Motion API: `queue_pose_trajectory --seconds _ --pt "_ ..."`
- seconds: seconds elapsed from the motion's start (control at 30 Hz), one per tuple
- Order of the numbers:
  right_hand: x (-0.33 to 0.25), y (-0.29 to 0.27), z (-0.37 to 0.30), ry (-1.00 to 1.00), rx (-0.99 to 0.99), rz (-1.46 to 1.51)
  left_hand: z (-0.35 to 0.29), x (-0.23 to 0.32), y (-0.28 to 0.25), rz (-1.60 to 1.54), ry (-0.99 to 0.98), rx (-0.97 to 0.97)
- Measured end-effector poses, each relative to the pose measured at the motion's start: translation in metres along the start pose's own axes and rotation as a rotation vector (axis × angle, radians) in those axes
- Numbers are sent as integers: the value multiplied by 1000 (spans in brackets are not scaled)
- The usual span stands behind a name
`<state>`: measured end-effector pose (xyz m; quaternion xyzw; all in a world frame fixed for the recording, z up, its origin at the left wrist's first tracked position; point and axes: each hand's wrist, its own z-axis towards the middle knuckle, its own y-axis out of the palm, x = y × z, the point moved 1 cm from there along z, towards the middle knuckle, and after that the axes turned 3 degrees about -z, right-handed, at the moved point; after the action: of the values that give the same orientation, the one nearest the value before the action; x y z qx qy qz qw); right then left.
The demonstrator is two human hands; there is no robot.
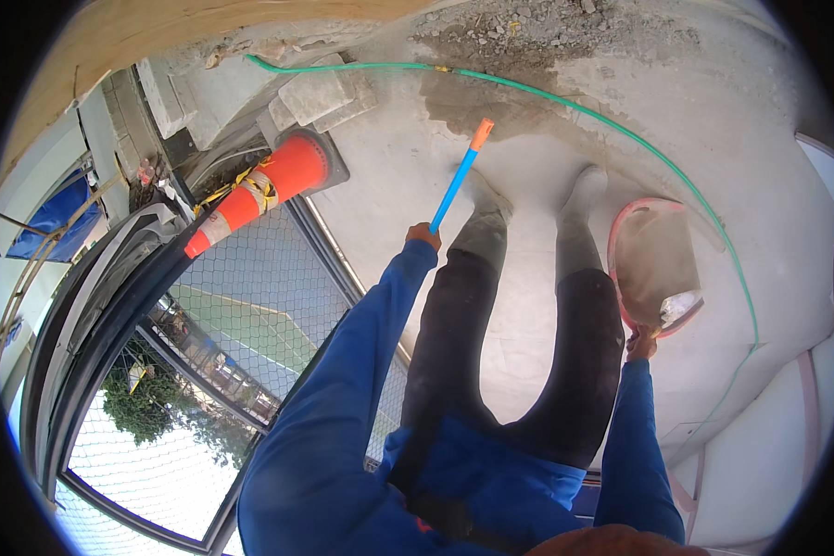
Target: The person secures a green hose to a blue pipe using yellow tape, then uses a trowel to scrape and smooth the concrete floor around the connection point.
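Observation:
My left hand (423, 233) is closed around the near end of a blue pole (455, 190). The pole slants up and away to an orange end piece (482, 134), over the floor beside my left boot. Whatever lies inside my fist is hidden. On the other side, my right hand (641, 345) grips the near rim of a red-edged basin (618, 232). Its inside looks grey and dusty, and a whitish crumpled piece (681, 306) shows near my fingers. The basin is right of my right leg; I cannot tell if it touches the floor.
A green hose (612, 125) curves across the concrete floor, around the basin's far side. An orange traffic cone (273, 183) leans at left, beside a chain-link fence (250, 269). Concrete blocks (320, 93) lie behind it. Rubble (528, 32) is scattered at the far edge.

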<state>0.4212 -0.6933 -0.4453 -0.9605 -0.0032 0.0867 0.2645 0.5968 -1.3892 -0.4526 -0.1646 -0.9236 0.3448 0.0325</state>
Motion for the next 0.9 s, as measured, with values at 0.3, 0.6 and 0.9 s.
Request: queue_pose_trajectory --seconds 0.3,0.6,0.9 --pt "-21 7 132 -679 295 -547 158 -47 135 45 170 -131" --pt "-272 445 99 -1496 -141 -816 258 26 107 530 446 -597" --pt "-253 552 104 -1693 -164 -1093 378 190 -38 315 1207 925"
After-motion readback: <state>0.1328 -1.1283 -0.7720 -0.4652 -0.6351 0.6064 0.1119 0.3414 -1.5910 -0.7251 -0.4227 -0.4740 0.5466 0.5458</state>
